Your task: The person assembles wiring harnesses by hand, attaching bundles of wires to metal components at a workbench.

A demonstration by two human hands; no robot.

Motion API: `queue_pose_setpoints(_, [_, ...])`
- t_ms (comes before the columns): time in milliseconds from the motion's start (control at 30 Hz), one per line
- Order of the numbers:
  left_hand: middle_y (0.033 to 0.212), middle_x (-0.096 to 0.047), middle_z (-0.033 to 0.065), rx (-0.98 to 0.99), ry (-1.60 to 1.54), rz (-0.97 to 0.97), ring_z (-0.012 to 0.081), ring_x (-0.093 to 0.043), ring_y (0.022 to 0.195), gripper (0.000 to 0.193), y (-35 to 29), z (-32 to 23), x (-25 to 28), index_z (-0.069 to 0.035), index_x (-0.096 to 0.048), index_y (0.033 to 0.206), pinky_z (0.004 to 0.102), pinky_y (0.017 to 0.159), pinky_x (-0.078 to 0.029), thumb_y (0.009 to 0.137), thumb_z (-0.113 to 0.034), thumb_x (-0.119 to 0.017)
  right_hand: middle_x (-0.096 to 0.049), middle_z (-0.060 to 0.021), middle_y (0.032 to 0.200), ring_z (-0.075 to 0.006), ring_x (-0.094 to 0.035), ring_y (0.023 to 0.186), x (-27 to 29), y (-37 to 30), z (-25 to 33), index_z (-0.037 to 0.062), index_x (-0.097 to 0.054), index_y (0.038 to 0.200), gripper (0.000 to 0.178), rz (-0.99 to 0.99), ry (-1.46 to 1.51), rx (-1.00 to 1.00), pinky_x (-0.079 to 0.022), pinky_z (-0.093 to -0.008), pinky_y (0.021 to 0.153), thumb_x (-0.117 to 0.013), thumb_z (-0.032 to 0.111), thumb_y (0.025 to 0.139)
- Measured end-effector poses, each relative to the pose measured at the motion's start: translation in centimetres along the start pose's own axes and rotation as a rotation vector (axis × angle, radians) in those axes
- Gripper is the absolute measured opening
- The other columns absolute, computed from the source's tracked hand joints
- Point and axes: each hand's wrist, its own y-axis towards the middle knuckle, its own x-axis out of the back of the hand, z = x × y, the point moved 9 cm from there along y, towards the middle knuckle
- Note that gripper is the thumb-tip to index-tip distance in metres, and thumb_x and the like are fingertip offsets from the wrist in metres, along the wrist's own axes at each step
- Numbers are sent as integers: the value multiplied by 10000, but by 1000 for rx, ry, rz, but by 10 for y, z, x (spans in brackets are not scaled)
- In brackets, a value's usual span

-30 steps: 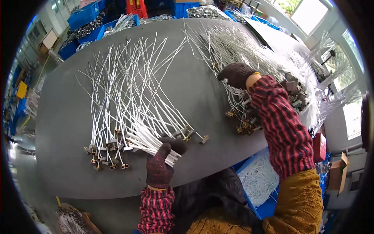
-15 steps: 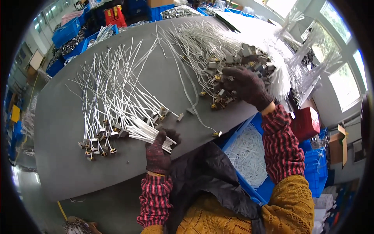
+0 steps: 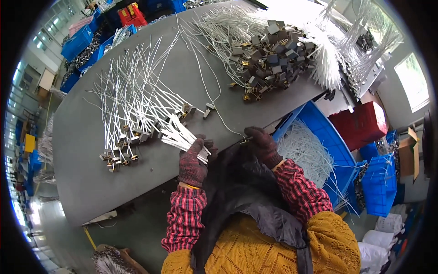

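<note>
To your left, white cables [image 3: 132,93] fan across the grey table [image 3: 91,201], their small connectors [image 3: 121,150] gathered at the near end. Just right of them, your gloved left hand [image 3: 195,160] is closed around a bundle of short white tubes [image 3: 179,134]. The bundle's long axis slants from far left to near right; its near ends poke past your fingers, toward your right side.

Further right, a thin loose cable [image 3: 217,113] runs from the table's far side down to the near edge, bending right to end at your gloved right hand [image 3: 262,144]. Your right thumb and finger appear pinched on that tip, at a small connector [image 3: 245,139]; the exact contact is too small to tell. The tip lies right of the tubes, apart from them, and your right hand is nearer it; the cable's long axis leads away from you, leftward.

Beyond, to the right, sits a pile of grey connectors [image 3: 276,61], then a blue bin [image 3: 344,157] of white strands.
</note>
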Motion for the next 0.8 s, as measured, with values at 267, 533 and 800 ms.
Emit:
queue_pose_setpoints(267, [929,-679,129,3,-24,-19,293,-687,806,242,-10,23,-31,-30,-619,1093,439,709,-606,944,-216,-659,-635,-142,1106,-237,-649,926,-40,-55,-51,8,-550,1233,463,-245,637,-659,-540,-361,783,-741,166,841])
queue_pose_setpoints(533, [852,-653,92,100,-24,-107,243,-666,759,169,14,67,-28,-45,-623,1027,392,665,-585,926,-176,-660,-633,-93,986,-170,-632,786,-9,-52,29,18,-509,1223,386,-318,978,-719,-532,-301,650,-656,44,868])
queue_pose_setpoints(800, [795,-617,40,39,-165,-24,180,-608,679,156,66,85,-61,-63,-584,917,286,648,-542,926,-216,-609,-649,-120,875,-232,-648,790,14,-36,65,84,-593,1113,282,-208,315,-455,-532,-361,716,-694,181,869])
